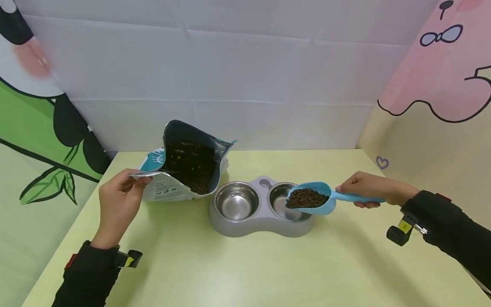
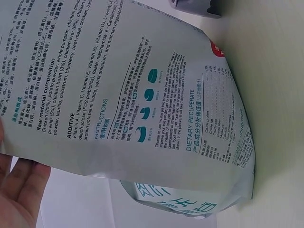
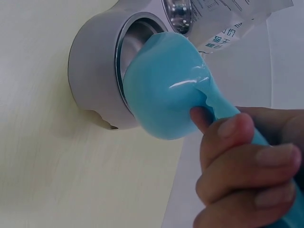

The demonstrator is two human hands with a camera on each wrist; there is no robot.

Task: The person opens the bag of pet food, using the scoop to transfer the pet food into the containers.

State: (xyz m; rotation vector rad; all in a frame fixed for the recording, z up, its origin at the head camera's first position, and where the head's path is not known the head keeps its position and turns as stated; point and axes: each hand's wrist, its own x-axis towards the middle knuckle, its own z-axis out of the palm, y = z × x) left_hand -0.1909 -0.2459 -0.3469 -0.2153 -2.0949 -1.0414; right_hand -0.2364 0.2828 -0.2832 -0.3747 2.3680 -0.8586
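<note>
My left hand (image 1: 122, 198) pinches the edge of a pet food bag (image 1: 172, 189), tilted so its wide mouth and the dark kibble inside show. Printed text covers the bag's side in the left wrist view. With my right hand (image 1: 368, 189) I grip the handle of a light blue scoop (image 1: 326, 207). Brown kibble (image 1: 307, 198) fills the scoop, which hangs over the right bowl of a grey double pet feeder (image 1: 264, 224). The right steel bowl (image 1: 277, 200) is partly hidden by the scoop. The left steel bowl (image 1: 237, 204) holds no kibble.
The feeder stands on a pale yellow table (image 1: 245, 273). Behind it hangs a white creased backdrop (image 1: 245, 85). Cartoon-printed panels flank the table, a green one (image 1: 30, 115) at left and a pink and beige one (image 1: 433, 89) at right.
</note>
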